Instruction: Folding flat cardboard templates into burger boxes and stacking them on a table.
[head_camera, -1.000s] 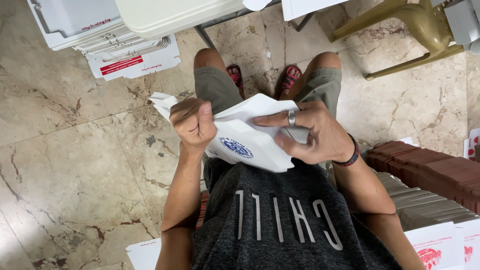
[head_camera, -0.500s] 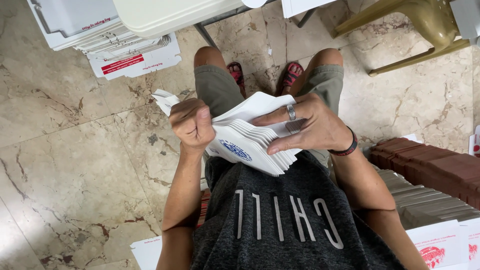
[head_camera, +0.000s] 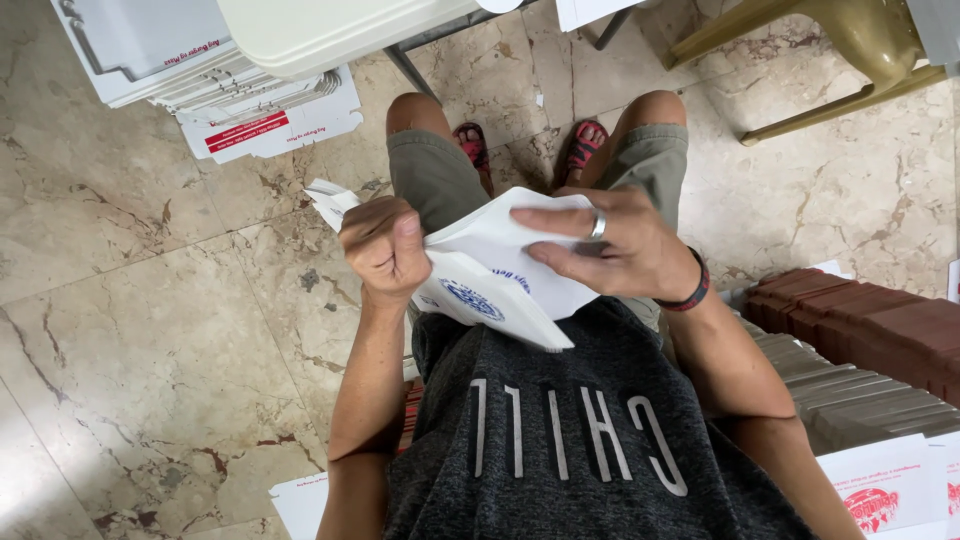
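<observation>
A stack of white paper bags sat above the person's lap, over the knees. The left hand had its fingers clenched on the stack's left edge; the right hand lay across the top, fingers grasping it. Marble floor lay below, flat cartons beyond.

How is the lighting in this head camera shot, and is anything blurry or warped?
Head view: soft, even light with faint shadows on the marble floor; the left hand, right hand and white paper bags are sharp; straight edges near the frame borders bow slightly, as with a wide lens.
</observation>
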